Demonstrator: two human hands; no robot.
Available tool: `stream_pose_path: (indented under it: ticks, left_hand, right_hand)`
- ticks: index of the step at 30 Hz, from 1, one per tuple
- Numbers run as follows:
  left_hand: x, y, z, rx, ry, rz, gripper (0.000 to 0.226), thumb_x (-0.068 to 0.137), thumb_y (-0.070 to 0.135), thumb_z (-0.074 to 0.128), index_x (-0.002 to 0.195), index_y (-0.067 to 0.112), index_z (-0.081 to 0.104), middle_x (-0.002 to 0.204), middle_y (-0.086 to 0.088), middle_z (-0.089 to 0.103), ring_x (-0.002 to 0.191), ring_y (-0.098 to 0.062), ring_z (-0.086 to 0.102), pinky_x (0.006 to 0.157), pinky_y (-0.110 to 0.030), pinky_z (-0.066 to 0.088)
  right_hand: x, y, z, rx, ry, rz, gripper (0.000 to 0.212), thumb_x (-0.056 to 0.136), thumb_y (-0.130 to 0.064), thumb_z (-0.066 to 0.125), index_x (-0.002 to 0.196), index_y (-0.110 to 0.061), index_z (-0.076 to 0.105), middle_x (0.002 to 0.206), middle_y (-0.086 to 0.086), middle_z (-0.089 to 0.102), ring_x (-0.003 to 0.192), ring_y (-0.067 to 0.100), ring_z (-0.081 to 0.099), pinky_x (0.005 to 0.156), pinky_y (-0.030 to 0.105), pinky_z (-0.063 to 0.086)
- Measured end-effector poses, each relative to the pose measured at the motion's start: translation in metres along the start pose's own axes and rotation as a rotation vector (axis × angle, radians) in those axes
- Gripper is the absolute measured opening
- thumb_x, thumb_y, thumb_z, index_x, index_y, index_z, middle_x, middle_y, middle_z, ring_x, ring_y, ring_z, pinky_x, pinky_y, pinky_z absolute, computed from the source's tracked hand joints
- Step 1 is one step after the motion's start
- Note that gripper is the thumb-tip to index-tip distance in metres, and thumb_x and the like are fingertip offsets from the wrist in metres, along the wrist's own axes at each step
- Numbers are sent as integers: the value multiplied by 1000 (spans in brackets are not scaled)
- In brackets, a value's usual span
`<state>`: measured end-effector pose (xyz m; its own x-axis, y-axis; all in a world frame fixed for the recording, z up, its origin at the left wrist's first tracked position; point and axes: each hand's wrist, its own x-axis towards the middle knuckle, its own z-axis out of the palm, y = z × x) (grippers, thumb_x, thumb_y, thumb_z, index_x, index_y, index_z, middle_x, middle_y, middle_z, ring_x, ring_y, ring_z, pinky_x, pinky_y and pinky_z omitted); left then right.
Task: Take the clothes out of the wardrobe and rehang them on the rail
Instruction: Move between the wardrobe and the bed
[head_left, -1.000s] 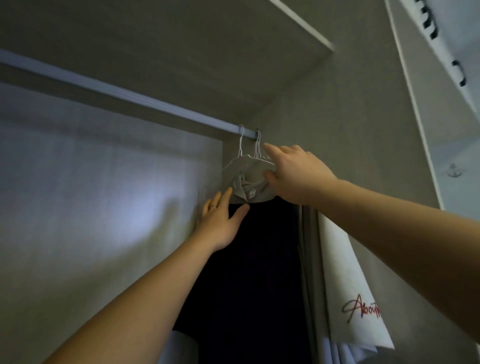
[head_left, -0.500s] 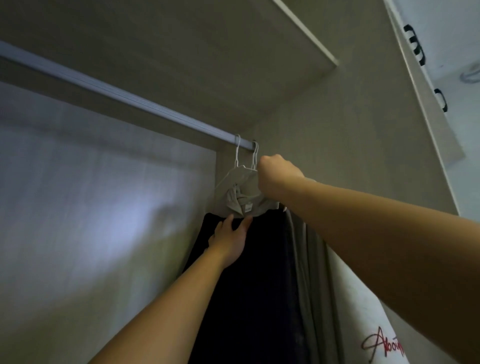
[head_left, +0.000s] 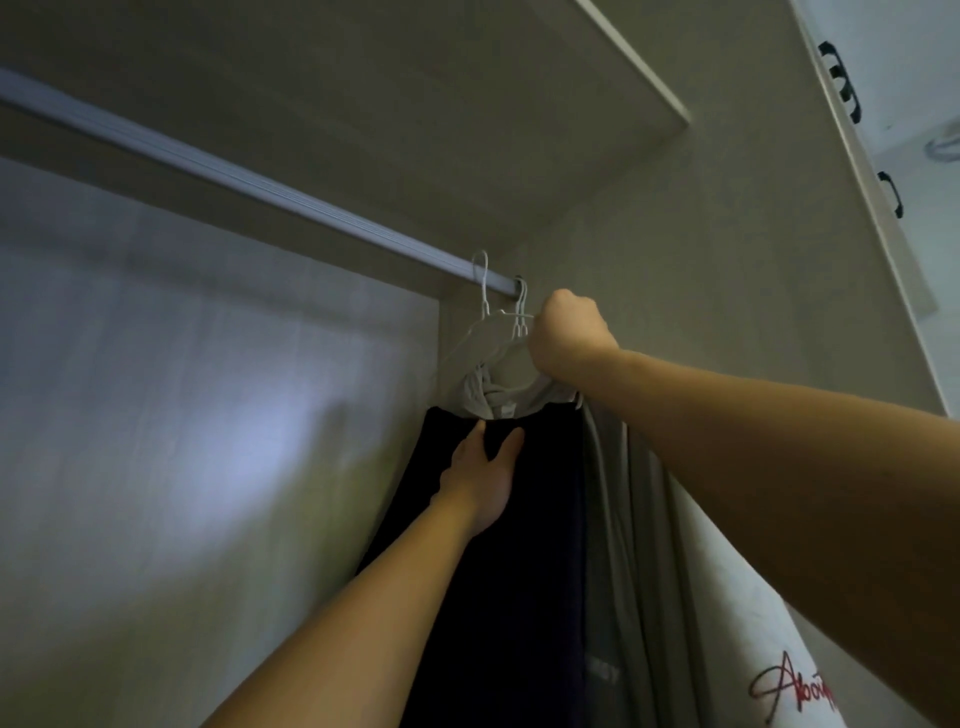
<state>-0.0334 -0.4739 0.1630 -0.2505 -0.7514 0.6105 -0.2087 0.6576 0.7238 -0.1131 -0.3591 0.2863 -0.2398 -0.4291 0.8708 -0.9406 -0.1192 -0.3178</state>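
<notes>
A pale metal rail (head_left: 249, 179) runs across the top of the wardrobe. At its right end hang white wire hangers (head_left: 485, 291) carrying a grey top (head_left: 493, 400), a dark garment (head_left: 498, 597), a grey garment (head_left: 618, 545) and a white one with red script (head_left: 769, 691). My right hand (head_left: 569, 332) is a closed fist gripping the hangers just under their hooks. My left hand (head_left: 483, 475) lies with straight fingers against the dark garment, just below the grey top.
The wardrobe's back wall (head_left: 182, 441) fills the left, its side wall (head_left: 701, 291) rises behind the clothes. A shelf (head_left: 467, 93) sits just above the rail. An open door (head_left: 852, 171) with black handles (head_left: 844, 78) stands at the right.
My right hand went from open fingers on the hangers to a fist round them. My left hand slid lower on the dark garment. The view moved closer and tilted up.
</notes>
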Motion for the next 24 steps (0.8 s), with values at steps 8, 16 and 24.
stream_pose_path:
  ticks: [8,16,24]
  left_hand:
    - [6,15,-1,205,164,132,76,94,71,33,158,36,10,166,4,12,151,-26,16,120,-52,19]
    - [-20,46,11,234,409,396,72,99,48,47,159,25,14,167,-4,1,153,-27,2,121,-44,11]
    - [-59,91,50,216,499,603,67,96,46,40,152,11,34,155,-13,37,146,-31,28,119,-49,23]
  right_hand:
    - [8,12,-17,31,108,-54,13,91,-10,47,84,-2,54,98,22,61,74,32,46,67,30,37]
    - [-61,69,-64,-59,131,-211,27,94,-12,43,88,1,67,94,21,67,93,43,55,71,39,41]
    - [-142,126,-162,-127,164,-266,22,98,-15,50,85,-14,68,59,-10,50,66,23,50,60,30,24]
